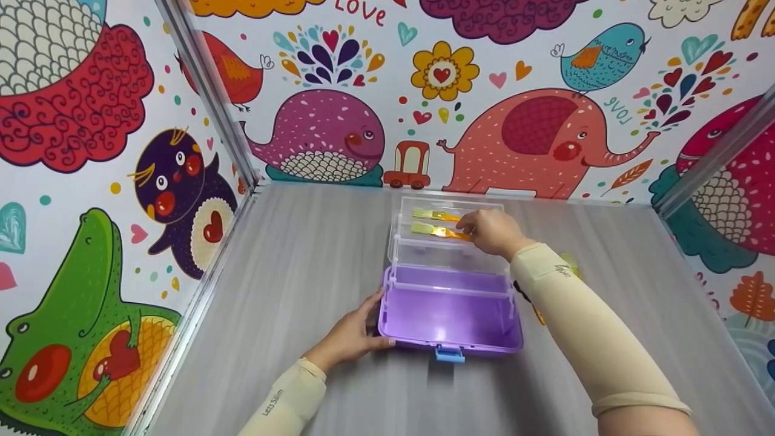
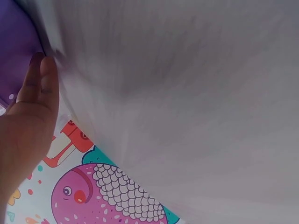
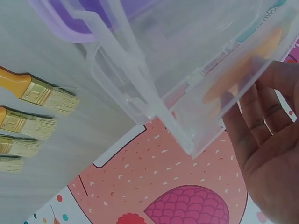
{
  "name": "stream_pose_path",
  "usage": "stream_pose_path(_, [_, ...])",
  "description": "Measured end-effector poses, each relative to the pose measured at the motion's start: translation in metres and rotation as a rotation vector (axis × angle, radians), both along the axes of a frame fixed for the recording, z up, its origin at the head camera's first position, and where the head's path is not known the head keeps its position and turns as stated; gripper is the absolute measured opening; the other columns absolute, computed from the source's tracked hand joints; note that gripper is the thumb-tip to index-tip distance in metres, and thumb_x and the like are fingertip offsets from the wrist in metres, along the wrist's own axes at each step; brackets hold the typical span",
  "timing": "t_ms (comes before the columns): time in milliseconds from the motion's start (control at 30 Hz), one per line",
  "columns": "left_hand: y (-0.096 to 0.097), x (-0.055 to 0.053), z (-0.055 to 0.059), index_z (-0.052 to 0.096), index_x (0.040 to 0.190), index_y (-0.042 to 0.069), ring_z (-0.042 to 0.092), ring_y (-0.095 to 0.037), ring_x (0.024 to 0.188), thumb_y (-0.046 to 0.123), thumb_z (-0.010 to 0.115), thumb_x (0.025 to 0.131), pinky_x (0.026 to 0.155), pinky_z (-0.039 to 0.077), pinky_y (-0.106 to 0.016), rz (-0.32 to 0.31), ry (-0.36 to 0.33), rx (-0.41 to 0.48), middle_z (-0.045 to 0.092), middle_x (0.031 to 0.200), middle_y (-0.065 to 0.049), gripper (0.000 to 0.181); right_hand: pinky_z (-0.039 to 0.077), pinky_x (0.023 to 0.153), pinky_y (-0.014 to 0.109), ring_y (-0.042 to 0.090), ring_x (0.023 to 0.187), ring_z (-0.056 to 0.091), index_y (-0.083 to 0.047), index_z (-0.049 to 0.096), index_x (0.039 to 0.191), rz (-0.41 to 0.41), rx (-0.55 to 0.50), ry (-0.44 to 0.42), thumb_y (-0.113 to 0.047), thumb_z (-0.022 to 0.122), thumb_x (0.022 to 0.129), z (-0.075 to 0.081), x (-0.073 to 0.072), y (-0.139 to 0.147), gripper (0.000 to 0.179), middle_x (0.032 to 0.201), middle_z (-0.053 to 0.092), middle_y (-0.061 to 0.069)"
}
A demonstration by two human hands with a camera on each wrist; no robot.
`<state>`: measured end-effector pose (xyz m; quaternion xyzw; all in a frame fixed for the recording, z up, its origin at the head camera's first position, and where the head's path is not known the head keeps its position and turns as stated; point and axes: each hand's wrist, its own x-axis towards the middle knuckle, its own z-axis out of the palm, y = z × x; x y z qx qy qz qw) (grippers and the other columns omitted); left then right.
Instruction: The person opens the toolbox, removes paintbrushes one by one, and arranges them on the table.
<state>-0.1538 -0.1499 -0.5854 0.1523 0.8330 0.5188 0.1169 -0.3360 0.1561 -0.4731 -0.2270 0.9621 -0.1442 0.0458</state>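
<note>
You've got the printed wall (image 1: 445, 118) around you, all animals and hearts, and below it the grey table (image 1: 290, 254)! Out in the middle stands the purple box (image 1: 448, 318), wide open toward you, clear tray (image 1: 451, 251) raised at its back! Pale sleeves (image 1: 587, 327) cover your forearms; your left hand (image 1: 348, 336) lies spread, fingers straight along the box's left side, thumb at the front corner! Your right hand (image 1: 493, 233) is up at the tray, fingers bent by the orange handles; whether they pinch one, I can't tell! Two brushes (image 1: 439, 231) lie side by side in there, bristles leftward, and four more brushes (image 3: 42, 126) rest on the table, right of the box! Smallest of all, the blue latch (image 1: 450, 354) hangs at the front
</note>
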Motion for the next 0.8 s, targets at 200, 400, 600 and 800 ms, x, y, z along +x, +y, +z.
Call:
stream_pose_path(200, [-0.0010,0.0004,-0.0002,0.021,0.160,0.013,0.062,-0.033,0.115,0.028,0.086,0.079,0.103,0.045,-0.047,-0.006,0.013,-0.005,0.046,0.149,-0.019,0.105,0.055,0.082,0.048,0.024,0.091,0.067,-0.012,0.078,0.109,0.018,0.024,-0.007,0.001,0.066,0.085,0.0038,0.0017,-0.0019,0.030,0.098,0.074,0.006])
stream_pose_path(400, [-0.0008,0.0000,-0.0010,0.021,0.160,0.012,0.062,-0.034,0.115,0.027,0.086,0.079,0.102,0.046,-0.046,-0.003,0.008,0.011,0.045,0.149,-0.020,0.105,0.055,0.083,0.047,0.024,0.090,0.066,-0.015,0.080,0.106,0.022,0.027,-0.044,-0.001,0.070,0.086,0.0050,0.0013,-0.0026,0.026,0.097,0.073,0.006])
stream_pose_path(600, [-0.0007,-0.0002,-0.0021,0.020,0.160,0.013,0.061,-0.036,0.116,0.026,0.086,0.079,0.102,0.046,-0.045,-0.005,0.005,0.019,0.043,0.150,-0.022,0.105,0.054,0.088,0.048,0.026,0.095,0.066,-0.016,0.080,0.107,0.018,0.027,-0.079,-0.001,0.070,0.087,0.0050,0.0005,-0.0011,0.027,0.102,0.073,0.006])
stream_pose_path(800, [-0.0005,0.0003,-0.0022,0.021,0.160,0.013,0.062,-0.035,0.115,0.028,0.086,0.078,0.102,0.046,-0.046,0.001,0.014,0.002,0.044,0.150,-0.021,0.106,0.052,0.092,0.050,0.028,0.101,0.066,-0.014,0.079,0.111,0.015,0.007,-0.085,-0.001,0.070,0.088,0.0059,0.0007,0.0009,0.028,0.111,0.073,0.008])
